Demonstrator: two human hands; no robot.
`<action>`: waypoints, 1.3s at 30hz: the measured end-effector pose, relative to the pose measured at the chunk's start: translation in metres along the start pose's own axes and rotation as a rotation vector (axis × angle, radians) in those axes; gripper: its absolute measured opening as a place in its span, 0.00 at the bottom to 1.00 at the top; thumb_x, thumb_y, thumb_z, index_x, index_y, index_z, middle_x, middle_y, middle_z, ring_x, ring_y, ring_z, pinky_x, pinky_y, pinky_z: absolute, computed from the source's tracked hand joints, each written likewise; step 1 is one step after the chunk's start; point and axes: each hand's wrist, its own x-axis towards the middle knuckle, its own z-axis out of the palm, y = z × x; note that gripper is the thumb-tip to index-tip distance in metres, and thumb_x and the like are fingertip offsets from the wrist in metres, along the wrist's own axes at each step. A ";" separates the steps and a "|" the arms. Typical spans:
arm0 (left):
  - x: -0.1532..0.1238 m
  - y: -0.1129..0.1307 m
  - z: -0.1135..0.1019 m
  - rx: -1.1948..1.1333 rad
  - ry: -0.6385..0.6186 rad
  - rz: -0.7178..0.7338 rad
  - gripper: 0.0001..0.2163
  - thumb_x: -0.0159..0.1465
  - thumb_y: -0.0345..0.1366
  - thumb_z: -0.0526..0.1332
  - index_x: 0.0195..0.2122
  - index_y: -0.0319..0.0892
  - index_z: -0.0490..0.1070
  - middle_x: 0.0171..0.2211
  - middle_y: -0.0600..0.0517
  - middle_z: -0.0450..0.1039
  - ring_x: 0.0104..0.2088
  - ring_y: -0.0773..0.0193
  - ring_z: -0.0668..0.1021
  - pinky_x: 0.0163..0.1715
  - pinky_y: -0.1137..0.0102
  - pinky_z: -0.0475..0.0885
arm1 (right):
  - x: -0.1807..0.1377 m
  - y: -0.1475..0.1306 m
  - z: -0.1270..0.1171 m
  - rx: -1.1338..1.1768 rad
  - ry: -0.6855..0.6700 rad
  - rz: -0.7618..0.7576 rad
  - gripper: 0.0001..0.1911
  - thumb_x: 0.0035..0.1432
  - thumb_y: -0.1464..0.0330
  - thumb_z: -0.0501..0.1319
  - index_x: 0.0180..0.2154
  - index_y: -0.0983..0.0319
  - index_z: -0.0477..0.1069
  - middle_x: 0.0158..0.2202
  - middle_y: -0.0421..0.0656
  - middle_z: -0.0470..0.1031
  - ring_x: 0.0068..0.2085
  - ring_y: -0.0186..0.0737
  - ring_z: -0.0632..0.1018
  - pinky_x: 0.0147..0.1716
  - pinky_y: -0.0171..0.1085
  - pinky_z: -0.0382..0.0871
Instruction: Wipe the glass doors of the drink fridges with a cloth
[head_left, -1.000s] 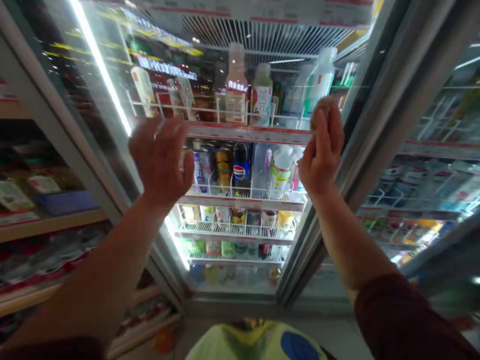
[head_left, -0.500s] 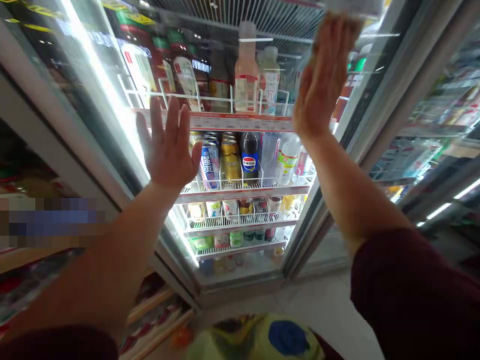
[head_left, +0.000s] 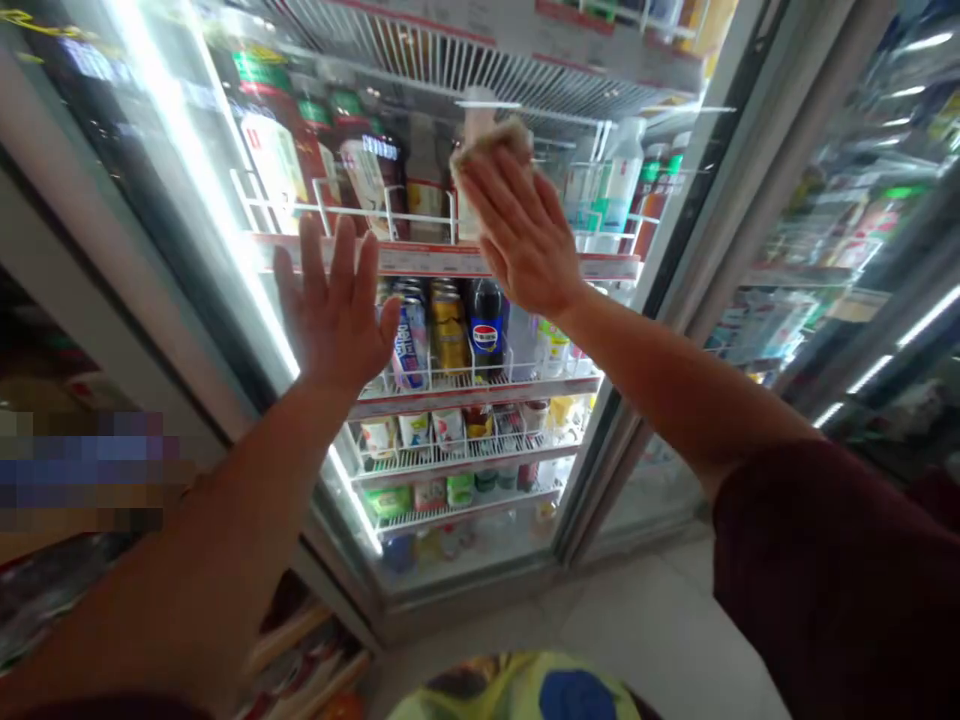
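Note:
My left hand (head_left: 334, 305) lies flat and open against the glass door (head_left: 225, 230) of a lit drinks fridge, fingers spread upward. My right hand (head_left: 517, 230) presses a small beige cloth (head_left: 491, 140) against the same glass higher up, fingers stretched over it. Behind the glass stand bottles on the upper shelf (head_left: 442, 262) and cans, among them a dark cola bottle (head_left: 487, 325), on the shelf below.
A second fridge door (head_left: 825, 230) stands to the right with a metal frame post (head_left: 720, 200) between them. Wooden store shelves (head_left: 300, 640) with packaged goods run along the left. Pale floor tiles (head_left: 645, 640) lie below, and a yellow-green garment with a blue patch (head_left: 525, 695) shows at the bottom.
My right hand with the cloth swept from the door's right edge up to the top, then left and down to the middle of the glass. My left hand stayed flat on the glass.

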 end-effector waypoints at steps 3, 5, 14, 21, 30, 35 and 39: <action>0.000 -0.001 0.000 -0.008 0.000 -0.014 0.36 0.76 0.58 0.44 0.77 0.42 0.52 0.78 0.55 0.42 0.78 0.51 0.36 0.77 0.42 0.30 | 0.020 0.017 -0.010 -0.004 0.067 0.011 0.28 0.81 0.63 0.41 0.75 0.59 0.58 0.76 0.41 0.60 0.77 0.42 0.59 0.76 0.49 0.53; -0.002 -0.004 0.001 0.004 0.023 0.020 0.35 0.76 0.57 0.46 0.78 0.42 0.51 0.78 0.53 0.42 0.78 0.50 0.37 0.77 0.39 0.32 | 0.040 0.033 -0.012 -0.031 0.211 0.244 0.29 0.81 0.64 0.40 0.74 0.65 0.59 0.76 0.45 0.60 0.76 0.45 0.60 0.75 0.48 0.55; -0.006 -0.010 0.003 0.090 0.114 0.196 0.35 0.77 0.46 0.54 0.80 0.45 0.40 0.79 0.44 0.40 0.79 0.44 0.39 0.74 0.32 0.41 | 0.033 0.000 0.005 0.188 0.103 -0.125 0.32 0.73 0.61 0.37 0.67 0.46 0.68 0.70 0.25 0.69 0.74 0.39 0.63 0.75 0.45 0.53; -0.006 -0.013 0.004 0.120 0.133 0.221 0.37 0.76 0.45 0.55 0.80 0.44 0.38 0.79 0.42 0.41 0.79 0.47 0.38 0.74 0.33 0.42 | 0.066 0.032 -0.012 0.012 0.291 0.253 0.31 0.75 0.65 0.40 0.72 0.63 0.64 0.74 0.43 0.64 0.76 0.42 0.61 0.74 0.44 0.55; 0.006 0.016 0.000 -0.057 0.236 0.110 0.37 0.77 0.58 0.40 0.76 0.34 0.50 0.76 0.37 0.52 0.78 0.45 0.49 0.76 0.41 0.44 | 0.023 -0.069 0.011 0.301 0.240 0.120 0.48 0.70 0.56 0.23 0.52 0.50 0.82 0.65 0.29 0.75 0.76 0.39 0.53 0.69 0.40 0.61; 0.044 0.094 0.002 -0.349 0.218 0.089 0.46 0.73 0.65 0.26 0.78 0.29 0.36 0.79 0.38 0.36 0.79 0.58 0.45 0.78 0.54 0.49 | 0.016 -0.065 0.007 0.272 0.130 0.143 0.53 0.66 0.58 0.15 0.61 0.54 0.75 0.70 0.29 0.68 0.76 0.44 0.54 0.66 0.42 0.65; 0.048 0.116 0.011 -0.236 0.064 -0.040 0.45 0.74 0.64 0.36 0.76 0.26 0.44 0.79 0.39 0.36 0.79 0.52 0.40 0.79 0.47 0.38 | -0.043 -0.007 -0.001 0.115 0.009 0.306 0.35 0.76 0.58 0.33 0.73 0.57 0.61 0.77 0.36 0.56 0.78 0.42 0.52 0.75 0.48 0.56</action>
